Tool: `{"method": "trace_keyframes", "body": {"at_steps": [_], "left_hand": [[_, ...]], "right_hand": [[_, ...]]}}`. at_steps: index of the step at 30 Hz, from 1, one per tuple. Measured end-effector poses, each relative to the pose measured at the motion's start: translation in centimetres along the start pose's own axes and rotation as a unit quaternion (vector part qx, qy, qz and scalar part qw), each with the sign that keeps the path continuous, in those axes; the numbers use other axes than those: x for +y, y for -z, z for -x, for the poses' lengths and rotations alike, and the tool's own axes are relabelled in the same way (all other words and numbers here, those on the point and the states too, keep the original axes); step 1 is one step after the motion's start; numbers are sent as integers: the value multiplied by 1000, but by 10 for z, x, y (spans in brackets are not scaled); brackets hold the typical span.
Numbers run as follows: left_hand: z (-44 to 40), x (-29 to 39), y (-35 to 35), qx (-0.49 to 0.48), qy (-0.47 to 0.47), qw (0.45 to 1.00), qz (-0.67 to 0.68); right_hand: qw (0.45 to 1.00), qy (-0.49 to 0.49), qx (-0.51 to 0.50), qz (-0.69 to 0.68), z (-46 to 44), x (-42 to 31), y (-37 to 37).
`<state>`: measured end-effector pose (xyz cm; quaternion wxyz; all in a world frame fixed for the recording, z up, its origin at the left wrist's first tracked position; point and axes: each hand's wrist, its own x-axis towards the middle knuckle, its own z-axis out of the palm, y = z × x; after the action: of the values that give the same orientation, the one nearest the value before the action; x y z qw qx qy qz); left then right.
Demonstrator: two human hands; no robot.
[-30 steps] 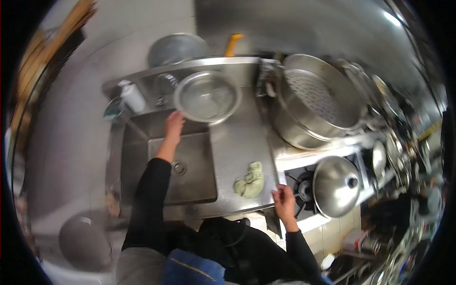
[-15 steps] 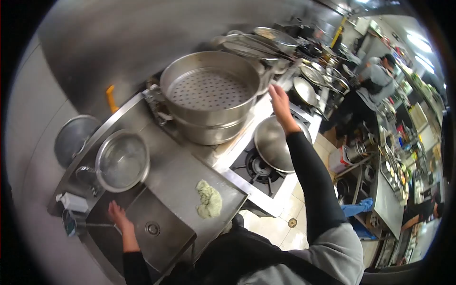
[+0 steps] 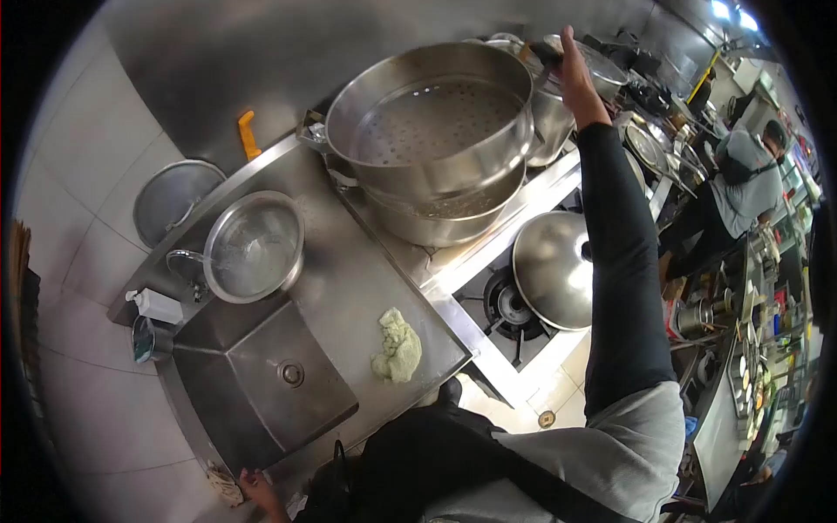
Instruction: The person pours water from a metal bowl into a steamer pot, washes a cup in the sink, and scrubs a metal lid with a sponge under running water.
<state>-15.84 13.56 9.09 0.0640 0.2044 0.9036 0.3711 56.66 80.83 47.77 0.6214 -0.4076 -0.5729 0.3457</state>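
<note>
Steel counter (image 3: 344,296) bears bowl (image 3: 289,228); right hand (image 3: 575,80) beside steamer (image 3: 427,178), left hand (image 3: 259,489) beside sink (image 3: 235,397), opening and hold unclear.

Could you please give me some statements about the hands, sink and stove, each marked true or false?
1. The right hand is beside the steamer pan. True.
2. The pale green cloth lies on the counter beside the sink. True.
3. The steamer pan sits fully down on the lower pot. False: a gap shows between them, with the inside of the lower pot visible.
4. The left hand holds the white bottle. False: the left hand is at the sink's near end, away from it.
5. A domed lid shows beside the uncovered burner. True.
</note>
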Motion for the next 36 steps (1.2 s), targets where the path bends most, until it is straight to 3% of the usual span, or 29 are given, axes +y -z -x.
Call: {"method": "trace_keyframes", "body": {"at_steps": [2, 4, 5, 6, 7, 8, 9, 10, 11, 12, 13, 15, 17, 18, 19, 21, 22, 23, 24, 25, 26, 27, 30, 32, 36], "left_hand": [[5, -6, -2, -8, 3, 1000, 13], [10, -10, -11, -7, 17, 999, 30], [4, -10, -21, -2, -42, 997, 72], [2, -10, -25, 10, -97, 989, 111], [-2, 6, -26, -1, -105, 986, 132], [-2, 50, -17, -37, -43, 996, 63], [-10, 71, -23, -5, -82, 995, 51], [-12, 117, -22, -6, -85, 992, 92], [-35, 116, -32, 4, -174, 978, 112], [-41, 155, -29, -3, -178, 979, 101], [-56, 172, -34, -7, -217, 972, 95], [-89, 197, -53, -31, -241, 967, 77], [-114, 226, -74, -71, -205, 969, 118], [-127, 238, -86, -109, -164, 966, 170], [-138, 247, -99, -146, -120, 957, 222], [-161, 263, -121, -211, -20, 926, 313], [-177, 264, -138, -222, 12, 927, 302], [-194, 262, -155, -236, 43, 926, 290], [-210, 268, -164, -238, 49, 925, 291], [-226, 275, -176, -251, 160, 890, 346], [-242, 281, -187, -263, 267, 840, 393], [-258, 286, -197, -272, 271, 836, 391], [-295, 308, -229, -295, 324, 784, 439], [-314, 317, -242, -259, 328, 708, 569], [-303, 309, -225, -323, 282, 719, 548]], "right_hand": [[1000, 5, -8, 8, 2, -2, -1], [995, -31, 93, -3, 8, 5, -4], [997, -31, 54, -51, -18, 44, 25], [994, -26, 79, -70, 2, 38, 16], [988, 101, -11, 113, 6, 63, 34], [901, 273, -43, 335, 9, 89, 53], [786, 427, -26, 447, 13, 115, 73], [849, 306, 4, 430, 3, 122, 82], [942, 155, -11, 297, 13, 113, 69], [997, -6, 29, 68, 21, 105, 56], [979, -126, 120, -110, 30, 96, 42], [969, -215, 105, -61, 47, 91, 52], [958, -207, 196, 11, 50, 103, 67], [960, -159, 219, 67, 56, 105, 84], [967, -62, 249, 11, 90, 78, 57], [948, 37, 309, 65, 161, 32, -11], [967, 60, 246, 29, 191, 45, -13], [974, 107, 138, 142, 236, 31, -53], [983, 87, 113, 115, 273, 31, -95], [985, 33, 119, 121, 308, 71, -101], [988, -106, 83, 78, 346, 60, -143], [976, -178, 45, 114, 376, 79, -154], [958, -273, -55, 64, 433, 113, -184], [949, -299, -74, 69, 438, 103, -212], [945, -300, -97, 83, 419, 102, -264]]}}
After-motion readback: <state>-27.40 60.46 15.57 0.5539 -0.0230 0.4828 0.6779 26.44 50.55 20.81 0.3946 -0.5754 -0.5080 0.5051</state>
